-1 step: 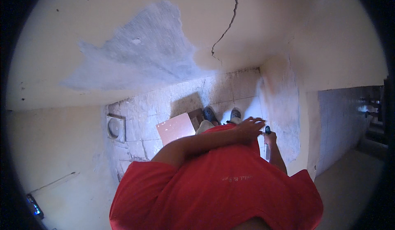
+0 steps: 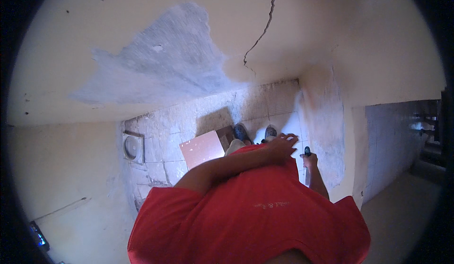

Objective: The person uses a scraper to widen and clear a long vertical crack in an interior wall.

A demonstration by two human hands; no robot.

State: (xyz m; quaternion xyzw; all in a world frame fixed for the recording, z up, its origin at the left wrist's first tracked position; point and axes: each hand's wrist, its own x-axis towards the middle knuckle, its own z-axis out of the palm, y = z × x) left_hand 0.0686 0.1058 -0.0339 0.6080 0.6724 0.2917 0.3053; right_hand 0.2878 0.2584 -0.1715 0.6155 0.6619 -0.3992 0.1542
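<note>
Red shirt (image 2: pixel 255 216) fills the lower frame, nearest the camera; wearer stands looking straight down. Left forearm crosses the body from lower left toward the right, ending in the left hand (image 2: pixel 282 146), fingers loosely spread and curled, nothing seen in its grip; it hovers in front of the torso, just beside the right hand. Right hand (image 2: pixel 310 161) sits at the right edge of the shirt, clenched around a slim tool (image 2: pixel 307 164): dark handle end shows above the fist, pale blade or shaft runs down below it; kind of tool cannot be told at this size. Below the hands, two dark shoes (image 2: pixel 242 132) stand on the tiled floor (image 2: pixel 165 127), toes pointing toward the far wall. Just left of the shoes a reddish square tile (image 2: pixel 202 149) lies flat on the floor, with a darker piece touching its upper right corner. Further left, a round floor drain (image 2: pixel 132 147) in a square frame, set near the left wall. Floor tiles pale, smeared with grey. Far wall cream, carrying a large bare grey plaster patch (image 2: pixel 165 65) and a dark crack (image 2: pixel 265 27) running down from the top edge. Right side: doorway opening onto a dimmer room.
</note>
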